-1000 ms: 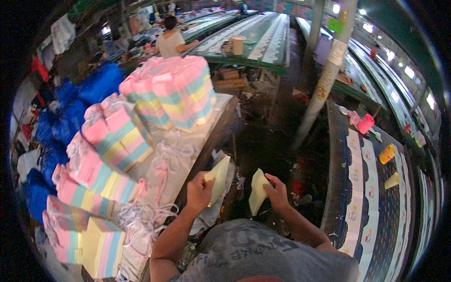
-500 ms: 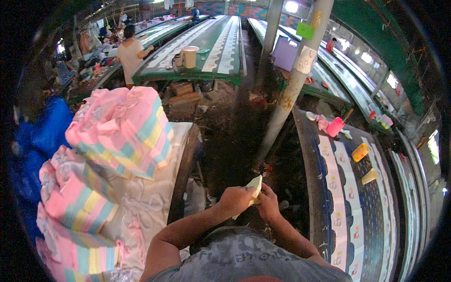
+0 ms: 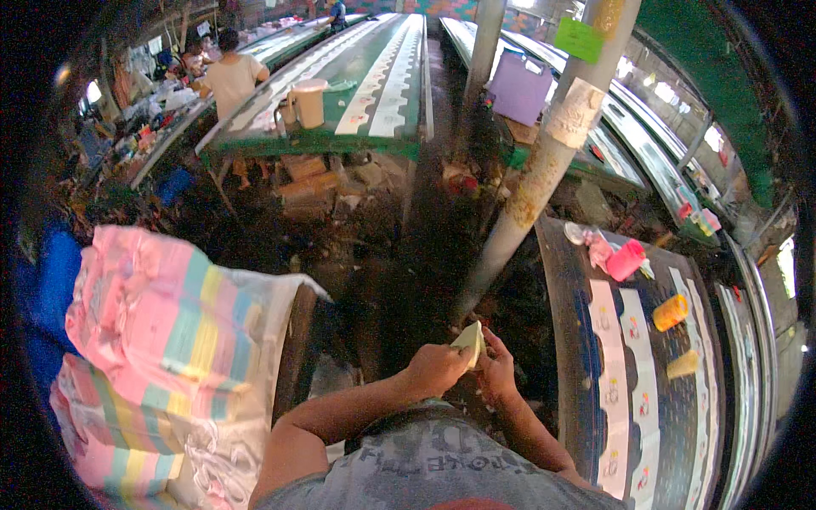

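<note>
In front of my body I hold a small pale yellow folded piece (image 3: 470, 338), cloth or paper, I cannot tell which. My left hand (image 3: 438, 371) is closed on its left side. From the other side, my right hand (image 3: 496, 367) grips its right edge with the fingers. Part of the piece is hidden behind my left fingers.
Tied stacks of pink, yellow and blue cloth (image 3: 161, 314) lie at left. A rusty pole (image 3: 544, 161) leans across ahead. At right stands a dark table (image 3: 569, 297) bearing printed strips, a pink container (image 3: 626, 260) and an orange one (image 3: 670, 313). Another person (image 3: 233, 81) works far left.
My view has shifted forward, so the pole looks nearer and the cloth stacks sit lower and farther left. Both hands still hold the yellow piece; its upper edge stands at a slightly different angle.
</note>
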Motion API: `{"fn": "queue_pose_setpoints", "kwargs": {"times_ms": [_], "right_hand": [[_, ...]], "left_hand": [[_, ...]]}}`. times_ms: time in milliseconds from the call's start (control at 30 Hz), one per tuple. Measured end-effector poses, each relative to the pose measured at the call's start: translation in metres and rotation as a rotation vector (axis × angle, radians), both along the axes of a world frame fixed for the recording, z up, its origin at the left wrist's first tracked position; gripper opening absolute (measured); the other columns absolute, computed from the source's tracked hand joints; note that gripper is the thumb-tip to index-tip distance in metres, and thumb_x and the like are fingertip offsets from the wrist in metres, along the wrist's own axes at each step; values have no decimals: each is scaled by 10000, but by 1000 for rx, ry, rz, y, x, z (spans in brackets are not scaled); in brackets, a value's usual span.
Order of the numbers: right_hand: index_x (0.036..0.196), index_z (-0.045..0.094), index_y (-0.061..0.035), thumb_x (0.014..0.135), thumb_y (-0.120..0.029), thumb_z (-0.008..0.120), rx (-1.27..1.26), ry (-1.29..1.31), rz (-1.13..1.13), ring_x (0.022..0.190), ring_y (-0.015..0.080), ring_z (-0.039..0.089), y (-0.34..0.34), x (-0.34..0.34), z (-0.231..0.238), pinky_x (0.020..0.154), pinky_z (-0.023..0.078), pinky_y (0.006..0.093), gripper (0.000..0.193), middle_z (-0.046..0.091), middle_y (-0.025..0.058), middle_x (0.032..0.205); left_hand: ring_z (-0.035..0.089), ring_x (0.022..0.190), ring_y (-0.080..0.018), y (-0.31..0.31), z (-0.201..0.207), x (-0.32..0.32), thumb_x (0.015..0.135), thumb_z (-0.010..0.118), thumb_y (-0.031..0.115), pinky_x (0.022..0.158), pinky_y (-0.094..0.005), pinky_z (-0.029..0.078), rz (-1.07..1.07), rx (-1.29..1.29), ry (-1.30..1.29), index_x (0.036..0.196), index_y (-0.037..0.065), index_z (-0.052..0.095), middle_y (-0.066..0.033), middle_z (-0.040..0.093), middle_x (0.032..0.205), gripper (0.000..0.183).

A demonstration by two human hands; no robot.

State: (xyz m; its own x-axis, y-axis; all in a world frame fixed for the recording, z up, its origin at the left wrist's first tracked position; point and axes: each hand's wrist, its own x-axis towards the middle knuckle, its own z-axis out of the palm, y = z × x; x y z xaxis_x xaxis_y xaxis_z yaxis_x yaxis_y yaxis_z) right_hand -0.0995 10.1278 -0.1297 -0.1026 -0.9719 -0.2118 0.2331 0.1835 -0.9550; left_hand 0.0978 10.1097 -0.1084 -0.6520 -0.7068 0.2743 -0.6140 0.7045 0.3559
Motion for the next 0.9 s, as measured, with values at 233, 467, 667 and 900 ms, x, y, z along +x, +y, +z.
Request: {"fn": "queue_pose_setpoints", "kwargs": {"times_ms": [233, 467, 667, 900], "right_hand": [[1628, 532, 21, 1079, -10, 671, -44, -123, 68, 1186, 253, 725, -189, -3, 42, 1040, 610, 396, 568, 699, 160, 1403], [1633, 539, 6, 1043, 34, 633, -170, -160, 276, 1217, 287, 712, -356, 59, 71, 1080, 582, 406, 598, 682, 188, 1406], [1629, 552, -41, 963, 33, 808, -409, -22, 677, 1181, 179, 717, -504, 149, 94, 1033, 597, 363, 718, 724, 108, 1342], [1512, 672, -89, 678, -88, 1012, -1356, 831, 441, 1280, 384, 658, -659, 234, 169, 1129, 552, 493, 901, 703, 153, 1353]], "left_hand": [[802, 951, -394, -143, 73, -4, 964, 785, 270, 791, -507, 658, 167, -29, 262, 1402, 7, 608, -207, 799, 1129, 540], [714, 1237, -462, -283, 53, 50, 903, 769, 93, 1063, -538, 589, 337, -207, 448, 1516, 15, 583, -245, 718, 1413, 644], [723, 1242, -452, -406, 59, 131, 889, 714, -6, 1100, -505, 575, 709, -222, 728, 1520, 44, 618, -243, 729, 1400, 641], [680, 1115, -191, -535, 71, 241, 796, 604, -117, 983, -349, 570, 620, 49, 1187, 1655, 89, 512, -93, 706, 1293, 889]]}}
